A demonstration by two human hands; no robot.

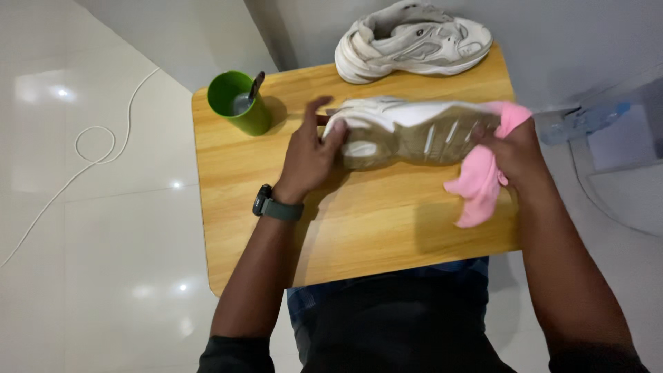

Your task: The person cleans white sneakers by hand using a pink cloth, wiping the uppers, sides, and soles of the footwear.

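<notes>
Both our hands are on the same white sneaker, which lies on its side across the middle of the wooden surface with its tan sole turned toward us. Our left hand wraps loosely around one end of the shoe, fingers curled over the edge and thumb raised, steadying it. Our right hand is closed around a pink cloth and presses it against the opposite end; the loose part of the cloth hangs down over the surface. The sneaker's long axis runs left to right, spanning the gap between our hands, so each hand meets one end and neither is nearer than the other.

Beyond it, at the far edge of the surface, the matching sneaker rests apart from the one we hold. A green cup with a dark handle standing in it sits to the far left, near our left hand but not touching it. Nothing lies between the hands and the shoe.
</notes>
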